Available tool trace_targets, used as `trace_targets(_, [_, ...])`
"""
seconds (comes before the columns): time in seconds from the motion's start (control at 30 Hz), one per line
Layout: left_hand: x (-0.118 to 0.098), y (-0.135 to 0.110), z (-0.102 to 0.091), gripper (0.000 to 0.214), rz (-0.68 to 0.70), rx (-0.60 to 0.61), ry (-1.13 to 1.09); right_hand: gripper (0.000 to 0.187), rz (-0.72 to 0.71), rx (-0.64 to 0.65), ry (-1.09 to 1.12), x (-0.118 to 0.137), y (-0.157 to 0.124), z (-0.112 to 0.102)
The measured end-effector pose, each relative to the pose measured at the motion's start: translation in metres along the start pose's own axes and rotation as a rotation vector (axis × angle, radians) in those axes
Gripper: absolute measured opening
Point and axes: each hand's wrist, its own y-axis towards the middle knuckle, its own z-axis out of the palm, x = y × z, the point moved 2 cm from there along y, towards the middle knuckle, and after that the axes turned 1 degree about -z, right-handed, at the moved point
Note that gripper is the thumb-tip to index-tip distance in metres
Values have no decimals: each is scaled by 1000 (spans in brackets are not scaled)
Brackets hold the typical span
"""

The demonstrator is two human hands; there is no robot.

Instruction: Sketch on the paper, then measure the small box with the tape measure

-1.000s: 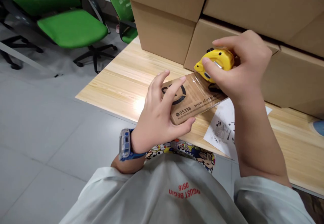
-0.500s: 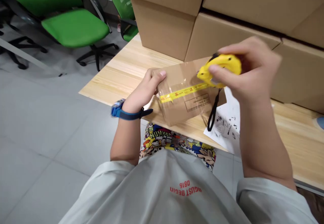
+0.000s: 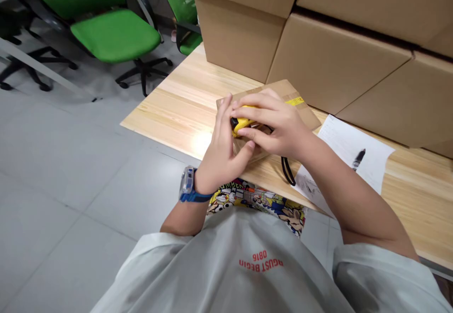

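A flat cardboard parcel [image 3: 297, 107] in clear plastic lies on the pale wooden table [image 3: 170, 112], with a yellow strip [image 3: 295, 101] near its far corner. My right hand [image 3: 272, 124] is shut around a yellow tape measure [image 3: 242, 125] above the parcel, hiding most of it. My left hand [image 3: 222, 145] grips the parcel's near left side, its fingers close against the tape measure. A black wrist strap [image 3: 287, 171] hangs from under my right hand onto the table.
Large cardboard boxes [image 3: 336, 63] stand in a row along the table's far side. A printed paper sheet [image 3: 348, 145] with a black pen [image 3: 358, 159] lies to the right. Green office chairs [image 3: 115, 34] stand on the grey tiled floor [image 3: 78, 176] at left.
The tape measure has moved left and down to the middle of the parcel. My hands have come together over it. The parcel now lies flat, and the view has shifted, showing more paper and a pen.
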Motion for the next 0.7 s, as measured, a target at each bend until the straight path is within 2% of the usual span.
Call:
trace_targets(0.13, [-2, -4, 13, 56, -19, -58, 73, 28, 5, 42, -38, 1, 0, -7])
trace_targets(0.3, [-4, -5, 13, 55, -16, -20, 237, 24, 64, 86, -74, -9, -16, -44])
trace_targets(0.43, [0, -6, 5, 57, 51, 18, 270, 25, 212, -38, -102, -32, -52, -84])
trace_targets(0.53, [4, -6, 5, 57, 79, 2, 284, 30, 329, -140, -133, -55, -82, -110])
trace_targets(0.7, [5, -7, 9, 59, 110, -20, 308, 32, 460, -227, -121, -87, -107, -127])
